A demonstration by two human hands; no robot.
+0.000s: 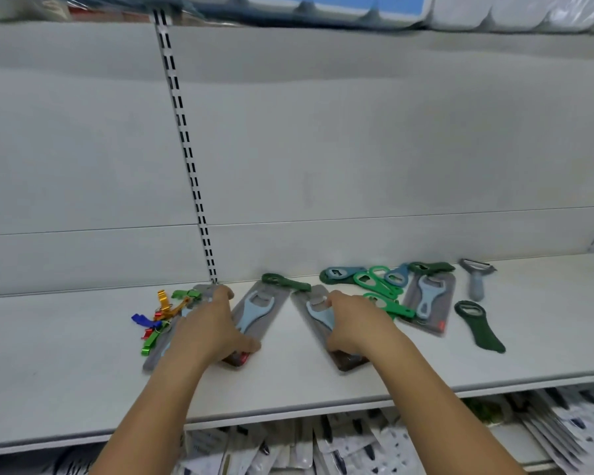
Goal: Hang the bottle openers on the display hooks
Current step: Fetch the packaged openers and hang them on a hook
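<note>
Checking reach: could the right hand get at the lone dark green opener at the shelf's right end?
Probably yes: the dark green opener lies apart with nothing over it, though the right hand is on a carded opener now.

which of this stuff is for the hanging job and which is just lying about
For the job: carded blue openers, loose green openers, dark green opener, small coloured openers.
Lying about: peeler, packets on the shelf below.
</note>
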